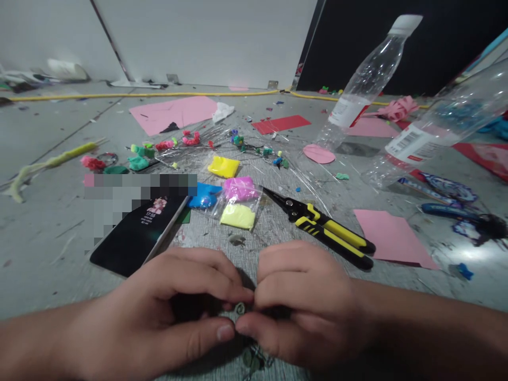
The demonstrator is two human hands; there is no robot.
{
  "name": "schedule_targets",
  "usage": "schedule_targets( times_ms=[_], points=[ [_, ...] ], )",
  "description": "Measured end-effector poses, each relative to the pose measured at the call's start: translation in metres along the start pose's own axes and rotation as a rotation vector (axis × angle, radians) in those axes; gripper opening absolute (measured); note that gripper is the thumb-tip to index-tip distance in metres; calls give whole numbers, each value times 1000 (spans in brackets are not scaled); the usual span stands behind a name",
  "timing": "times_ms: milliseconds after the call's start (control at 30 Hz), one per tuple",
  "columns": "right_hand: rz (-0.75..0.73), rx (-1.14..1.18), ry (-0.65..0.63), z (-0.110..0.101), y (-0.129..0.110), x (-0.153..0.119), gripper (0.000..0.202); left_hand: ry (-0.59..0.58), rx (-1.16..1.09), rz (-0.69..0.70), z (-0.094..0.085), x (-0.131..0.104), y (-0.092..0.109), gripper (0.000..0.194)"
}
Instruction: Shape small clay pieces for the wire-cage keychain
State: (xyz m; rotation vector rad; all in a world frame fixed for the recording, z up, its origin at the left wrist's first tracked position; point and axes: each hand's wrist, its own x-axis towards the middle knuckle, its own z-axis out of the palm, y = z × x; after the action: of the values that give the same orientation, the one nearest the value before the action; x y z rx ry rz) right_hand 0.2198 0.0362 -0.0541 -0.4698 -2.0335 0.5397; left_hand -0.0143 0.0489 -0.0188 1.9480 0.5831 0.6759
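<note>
My left hand (178, 301) and my right hand (305, 301) meet low in the middle of the view, just above the grey surface. Their curled fingertips and thumbs pinch a small dark green rolled piece (240, 308), which shows a spiral end between them. Most of it is hidden by my fingers. Below the thumbs, dark green leaf-like bits (254, 360) lie or hang with thin wire; whether they join the roll I cannot tell.
Beyond my hands are wire pliers (337, 233), a phone (138, 233), and yellow (223, 166), blue (204, 196), pink (240, 189) and pale yellow (238, 217) clay packets. Two plastic bottles (365, 79) stand right. Pink paper (391, 238) and clay scraps lie around.
</note>
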Motion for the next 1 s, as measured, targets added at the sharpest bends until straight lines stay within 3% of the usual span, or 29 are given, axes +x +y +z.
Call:
schedule_targets(
  times_ms=[200, 367, 533, 633, 733, 867, 1000],
  points=[
    [36, 146, -79, -1, 6, 1, 36, -74, -118, -28, -1, 4, -2, 27],
    [104, 220, -102, -9, 9, 7, 32, -81, -65, -5, -1, 6, 1, 12],
    [278, -68, 6, -17, 20, 11, 19, -109, 309, 141, -4, 4, -2, 12],
    [333, -243, -75, -15, 26, 10, 11, -86, 637, 202, -3, 1, -8, 21],
    [319, -331, -176, -10, 27, 10, 18, -111, 779, 223, 1, 0, -11, 25],
    [313, -361, -231, -9, 27, 10, 16, -109, 740, 190, 6, 2, -12, 18],
    [235, -310, -197, -10, 28, 8, 20, -99, 605, 83, 1, 3, -12, 12]
  ],
)
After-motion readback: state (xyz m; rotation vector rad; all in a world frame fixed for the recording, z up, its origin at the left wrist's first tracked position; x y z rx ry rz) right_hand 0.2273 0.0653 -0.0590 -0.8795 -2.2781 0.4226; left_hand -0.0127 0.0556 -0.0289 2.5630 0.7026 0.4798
